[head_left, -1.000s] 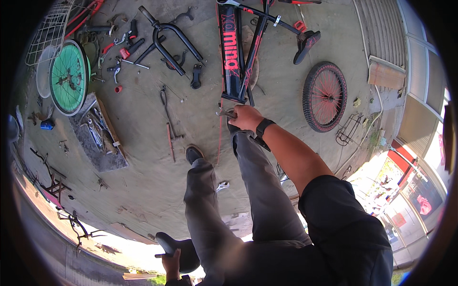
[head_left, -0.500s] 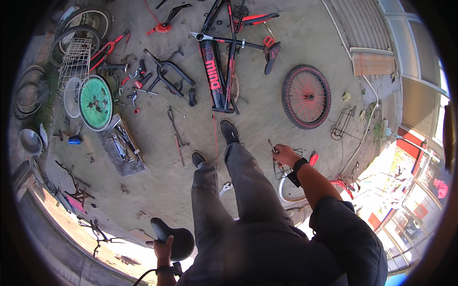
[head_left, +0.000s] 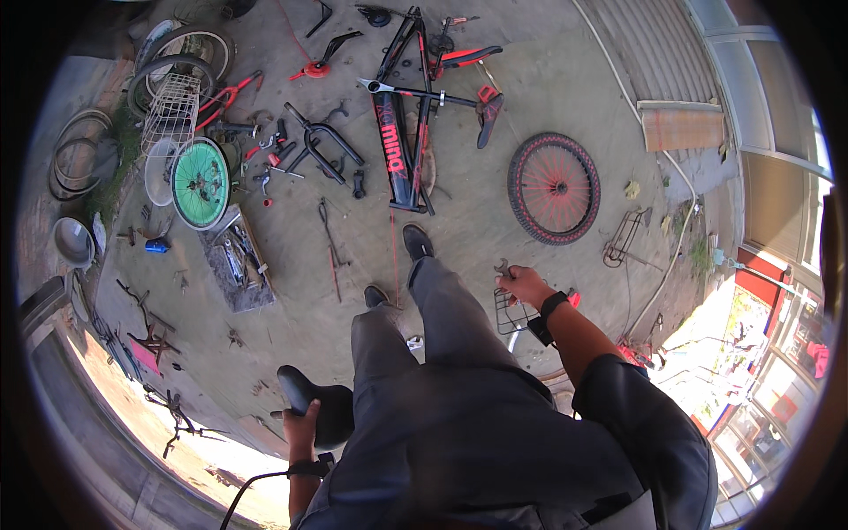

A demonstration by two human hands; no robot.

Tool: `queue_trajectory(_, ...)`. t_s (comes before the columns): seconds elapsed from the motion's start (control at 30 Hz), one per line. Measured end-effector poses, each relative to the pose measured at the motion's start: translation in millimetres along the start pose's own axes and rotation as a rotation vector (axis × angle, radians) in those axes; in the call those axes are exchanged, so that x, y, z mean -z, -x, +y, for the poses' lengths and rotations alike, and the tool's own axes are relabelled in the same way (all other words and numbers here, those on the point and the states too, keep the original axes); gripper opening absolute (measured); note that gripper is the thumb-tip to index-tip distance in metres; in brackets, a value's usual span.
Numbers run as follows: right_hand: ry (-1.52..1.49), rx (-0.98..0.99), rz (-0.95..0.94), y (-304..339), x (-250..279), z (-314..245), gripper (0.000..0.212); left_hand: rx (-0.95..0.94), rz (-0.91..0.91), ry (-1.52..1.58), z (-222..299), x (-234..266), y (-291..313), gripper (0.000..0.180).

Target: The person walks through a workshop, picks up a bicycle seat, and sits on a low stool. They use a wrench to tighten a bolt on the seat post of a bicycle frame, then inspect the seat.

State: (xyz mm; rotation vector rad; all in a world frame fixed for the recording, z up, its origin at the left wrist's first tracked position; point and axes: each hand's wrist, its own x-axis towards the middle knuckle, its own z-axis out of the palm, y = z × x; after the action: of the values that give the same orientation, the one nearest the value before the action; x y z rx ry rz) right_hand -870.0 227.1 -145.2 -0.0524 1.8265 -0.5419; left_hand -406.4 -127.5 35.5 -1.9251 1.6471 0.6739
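Note:
Down at the lower left, my left hand (head_left: 301, 426) is closed on a black bicycle saddle (head_left: 323, 407), thumb over its edge. My right hand (head_left: 527, 287), out to the right of my legs, grips a small metal wrench (head_left: 502, 267) whose jaw sticks out past the fingers. Ahead of my feet lies a black and red bicycle frame (head_left: 399, 132) on the concrete. To its left rests a black front fork (head_left: 320, 144), and to its right lies a wheel with red spokes (head_left: 555, 188).
A tool tray (head_left: 239, 265) with wrenches lies left of my feet, beside a green-faced wheel (head_left: 200, 183). A wire basket (head_left: 172, 115) and tyres pile up at the far left. A black rack (head_left: 625, 238) lies at the right, near a pale hose (head_left: 661, 146). Long-handled pliers (head_left: 330, 243) lie ahead.
My left hand has raised the saddle slightly. The wrench in my right hand has turned, so its jaw shows more clearly. The view has shifted, with my legs a little farther forward.

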Motion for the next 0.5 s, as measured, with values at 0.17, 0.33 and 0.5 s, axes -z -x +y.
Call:
queue_trajectory(0.17, 0.019, 0.063, 0.039, 27.1, 0.9, -8.0, 0.044, -0.015, 0.001, 0.08, -13.8, -8.3, 10.9, 0.076)
queue_trajectory(0.33, -0.018, 0.077, 0.038, 61.4, -13.4, -18.5, 0.045, -0.037, 0.041, 0.061, -49.2, -17.9, 9.7, 0.082)
queue_trajectory(0.5, -0.023, 0.032, 0.044, 93.3, -36.6, -24.9, 0.043, -0.049, 0.071, 0.126, -106.5, -35.5, 10.4, 0.083)
